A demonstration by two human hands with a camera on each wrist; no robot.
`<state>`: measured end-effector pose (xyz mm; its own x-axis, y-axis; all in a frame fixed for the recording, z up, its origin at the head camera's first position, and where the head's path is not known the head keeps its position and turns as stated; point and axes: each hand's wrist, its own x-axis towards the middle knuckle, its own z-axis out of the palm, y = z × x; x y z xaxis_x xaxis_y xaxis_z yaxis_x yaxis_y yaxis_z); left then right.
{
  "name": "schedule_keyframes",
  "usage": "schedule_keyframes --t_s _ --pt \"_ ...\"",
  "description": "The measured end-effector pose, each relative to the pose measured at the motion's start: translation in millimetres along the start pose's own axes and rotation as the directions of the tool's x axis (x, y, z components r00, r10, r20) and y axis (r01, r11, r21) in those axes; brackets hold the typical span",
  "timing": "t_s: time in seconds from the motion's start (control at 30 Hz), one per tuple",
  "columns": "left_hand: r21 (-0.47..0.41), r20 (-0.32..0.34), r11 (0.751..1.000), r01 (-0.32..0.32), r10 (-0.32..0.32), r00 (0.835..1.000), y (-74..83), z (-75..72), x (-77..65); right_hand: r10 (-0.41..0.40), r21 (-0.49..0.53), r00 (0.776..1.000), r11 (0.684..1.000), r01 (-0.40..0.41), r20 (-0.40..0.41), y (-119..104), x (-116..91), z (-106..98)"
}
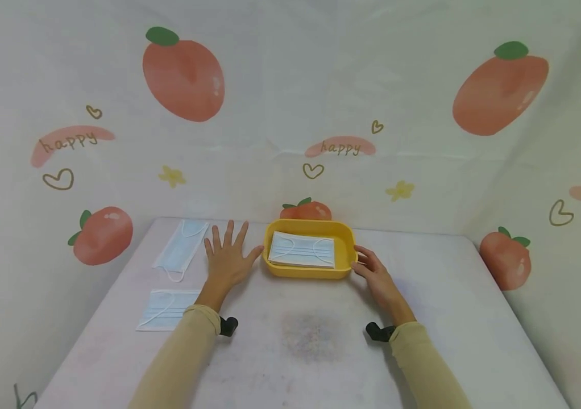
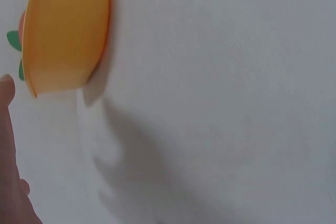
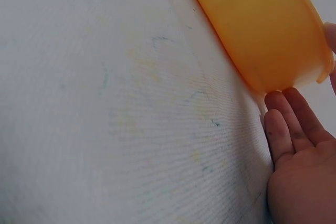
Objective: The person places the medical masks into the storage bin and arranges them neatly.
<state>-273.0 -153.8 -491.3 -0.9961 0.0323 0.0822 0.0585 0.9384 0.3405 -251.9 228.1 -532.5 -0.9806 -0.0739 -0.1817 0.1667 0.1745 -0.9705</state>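
A yellow plastic box [image 1: 311, 272] stands near the back of the table. Inside it lies a stack of light blue face masks [image 1: 302, 250], toward the left side. Just left of the box, my left hand [image 1: 229, 264] has its fingers spread, thumb toward the rim and holding nothing; the left wrist view shows the thumb [image 2: 6, 90] apart from the box wall. My right hand [image 1: 377, 278] is at the box's right end, and its fairly straight fingertips [image 3: 275, 98] touch the end wall low down. Its thumb is near the rim.
Two more face masks lie on the left of the table: one mask [image 1: 180, 247] slanted near the back edge, another mask [image 1: 162, 311] closer, partly covered by the left forearm. A white curtain [image 1: 270, 85] printed with fruit rises behind and beside the table [image 1: 311, 375].
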Motion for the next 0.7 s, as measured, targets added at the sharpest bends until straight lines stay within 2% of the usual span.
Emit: schedule_keyframes --t_s 0.4,0.57,0.7 --pt "-0.022 0.004 0.994 0.109 -0.109 0.994 -41.0 -7.1 -5.7 -0.01 0.001 1.0 1.0 0.01 -0.006 -2 -1 2" --pt "-0.015 0.001 0.992 0.124 -0.124 0.992 -56.6 -9.4 -7.4 -0.001 0.002 1.0 1.0 0.001 -0.01 -2 0 3" --pt "0.005 0.001 0.994 0.111 -0.111 0.994 -66.9 -14.8 -7.2 -0.001 0.012 1.0 1.0 0.001 -0.015 -1 0 3"
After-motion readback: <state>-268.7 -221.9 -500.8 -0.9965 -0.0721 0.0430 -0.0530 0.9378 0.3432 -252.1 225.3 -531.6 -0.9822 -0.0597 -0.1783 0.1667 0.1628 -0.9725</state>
